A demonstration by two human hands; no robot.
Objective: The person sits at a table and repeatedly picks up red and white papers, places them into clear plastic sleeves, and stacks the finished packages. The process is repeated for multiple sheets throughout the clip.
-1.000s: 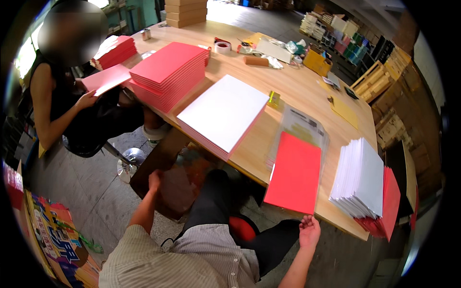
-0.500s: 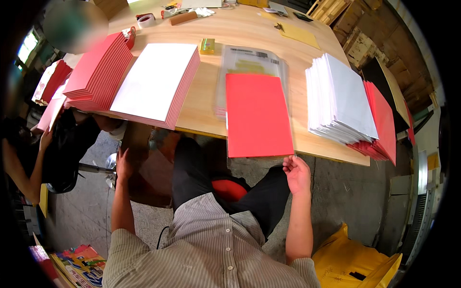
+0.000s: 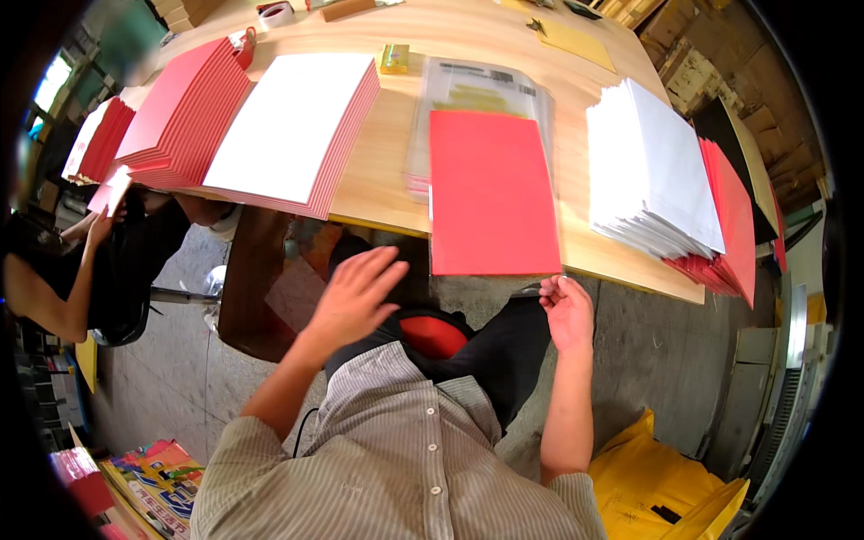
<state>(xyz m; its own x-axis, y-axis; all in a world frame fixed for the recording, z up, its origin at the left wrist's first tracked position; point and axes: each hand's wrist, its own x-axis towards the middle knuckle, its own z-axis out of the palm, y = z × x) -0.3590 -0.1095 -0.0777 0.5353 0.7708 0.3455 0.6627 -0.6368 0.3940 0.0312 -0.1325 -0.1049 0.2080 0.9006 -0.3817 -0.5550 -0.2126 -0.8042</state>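
A red cover or booklet (image 3: 493,193) lies at the table's front edge, its near end jutting over, on top of a stack of clear plastic sleeves (image 3: 486,85). My right hand (image 3: 569,313) is just below its near right corner, fingers curled in and tips together; what they pinch, if anything, is too small to make out. My left hand (image 3: 358,292) hovers over my lap, left of the red cover, with fingers spread and nothing held. Left of the sleeves stands a tall stack of red-edged booklets with a white top (image 3: 292,126).
Another red stack (image 3: 184,108) stands farther left, near a seated person's arm (image 3: 67,288). On the right are a white stack (image 3: 652,171) and red covers (image 3: 729,216). A small yellow box (image 3: 393,59) sits behind the sleeves. A yellow sack (image 3: 666,477) is at lower right.
My left hand has come up from beside my left leg, moving right toward the red cover. My right hand stays by the corner, slightly turned. The view has shifted a little.
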